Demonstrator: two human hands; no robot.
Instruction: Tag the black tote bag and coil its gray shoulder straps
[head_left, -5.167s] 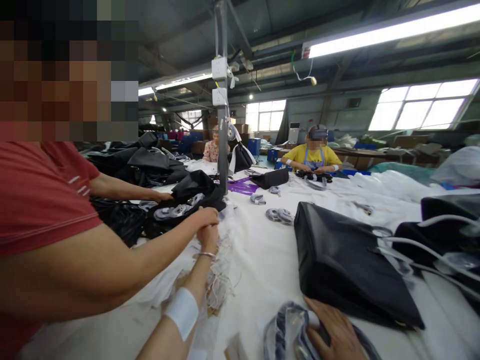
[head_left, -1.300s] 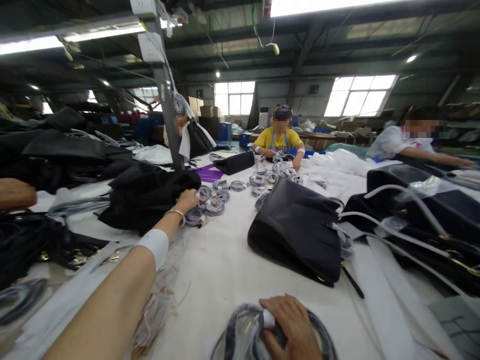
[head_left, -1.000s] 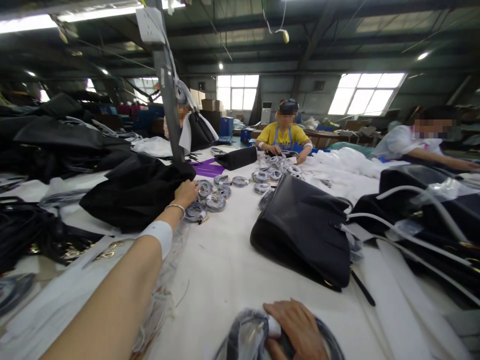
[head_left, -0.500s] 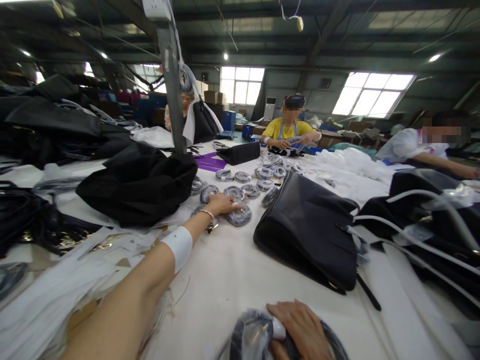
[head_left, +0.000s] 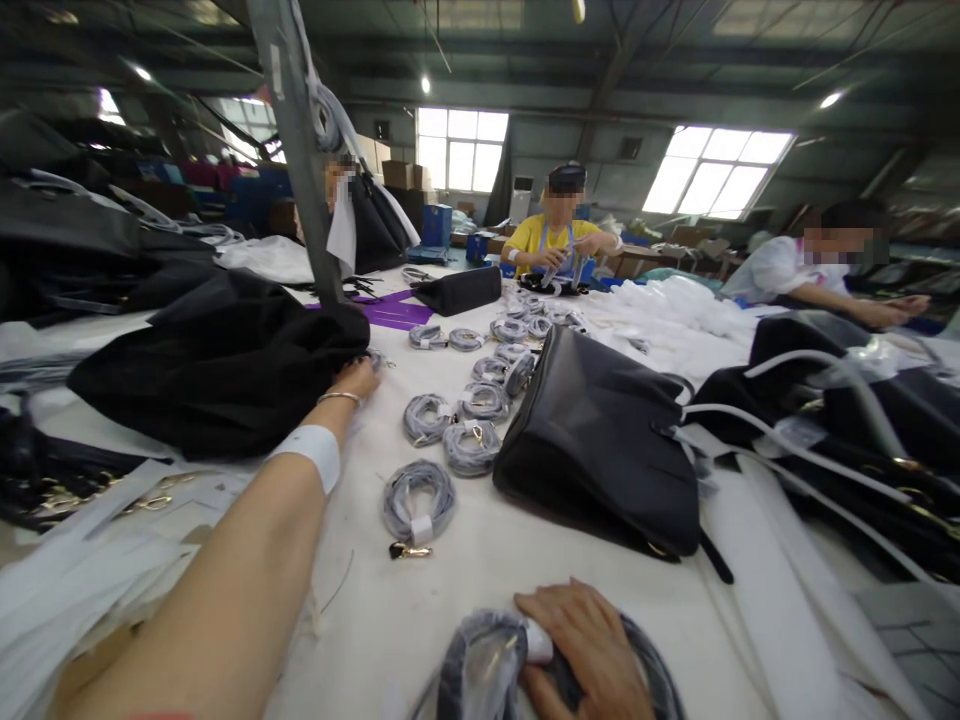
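Note:
My left hand (head_left: 358, 378) reaches far forward to the right edge of a crumpled black cloth bag (head_left: 225, 370). Just past its fingertips, part of a coiled strap (head_left: 380, 358) shows; the fingers are mostly hidden, so their grip is unclear. Close to me, my right hand (head_left: 589, 645) lies over a large plastic-wrapped coiled strap (head_left: 480, 660) with a white band, fingers on top and thumb lower down. Between the hands lies a grey wrapped strap coil (head_left: 418, 500) with a gold clasp (head_left: 411, 551). More wrapped coils (head_left: 471, 445) spread toward the back.
A black handbag (head_left: 600, 440) lies right of the coils, with more black bags (head_left: 840, 420) farther right. At left are black straps with gold clasps (head_left: 67, 490) and white sheets. A metal post (head_left: 296, 150) rises at back left. Several people work beyond the table.
My left hand has moved left, off the grey coils, to the edge of the black cloth bag. Coils now lie nearer me. My right hand stays on its coil. The view has shifted slightly.

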